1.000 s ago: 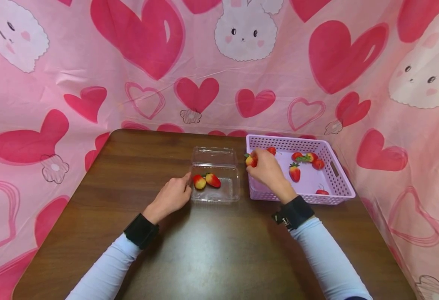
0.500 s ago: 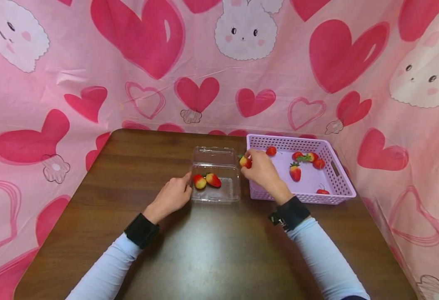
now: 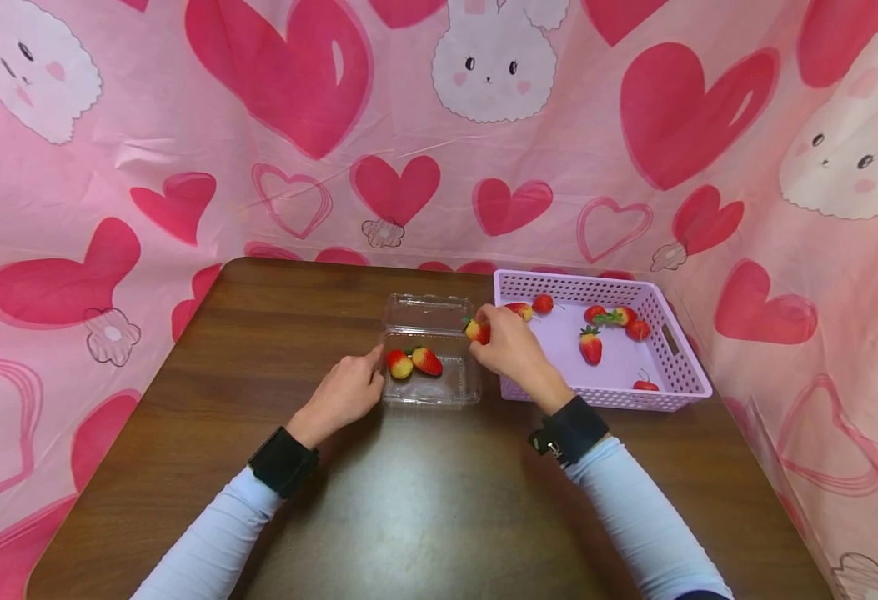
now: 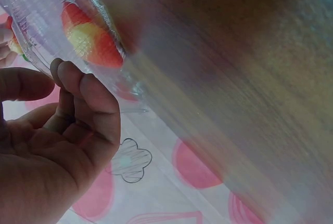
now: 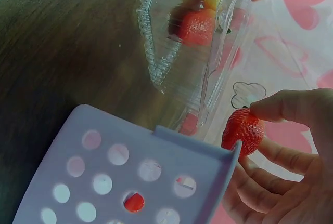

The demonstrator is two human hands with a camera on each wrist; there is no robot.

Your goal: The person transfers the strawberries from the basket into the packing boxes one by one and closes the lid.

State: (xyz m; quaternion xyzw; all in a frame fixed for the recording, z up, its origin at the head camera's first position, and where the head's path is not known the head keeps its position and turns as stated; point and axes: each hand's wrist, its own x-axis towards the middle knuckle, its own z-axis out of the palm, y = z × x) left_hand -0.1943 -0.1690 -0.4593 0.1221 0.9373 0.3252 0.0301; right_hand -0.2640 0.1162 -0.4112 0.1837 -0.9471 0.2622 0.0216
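Note:
My right hand (image 3: 512,350) pinches a red-and-yellow strawberry (image 3: 477,331) between thumb and fingertips, over the right side of a clear plastic clamshell box (image 3: 454,387). The right wrist view shows this strawberry (image 5: 243,132) close to the basket's rim. The box lies with its lid (image 3: 429,314) folded back. Inside are two strawberries, one at the left (image 3: 399,364) and one beside it (image 3: 427,361). My left hand (image 3: 343,390) holds the box's left edge; in the left wrist view its thumb and curled fingers (image 4: 99,96) meet at the rim.
A lilac perforated basket (image 3: 604,394) stands right of the box on the brown wooden table (image 3: 408,500). It contains several strawberries, including one strawberry (image 3: 591,346) near its middle, and cherry-like red fruits (image 3: 543,303). A pink printed cloth (image 3: 288,200) hangs behind the table.
My right hand has carried the strawberry leftward from above the basket to the box, uncovering another strawberry at the basket's left end. My left hand stays at the box's edge.

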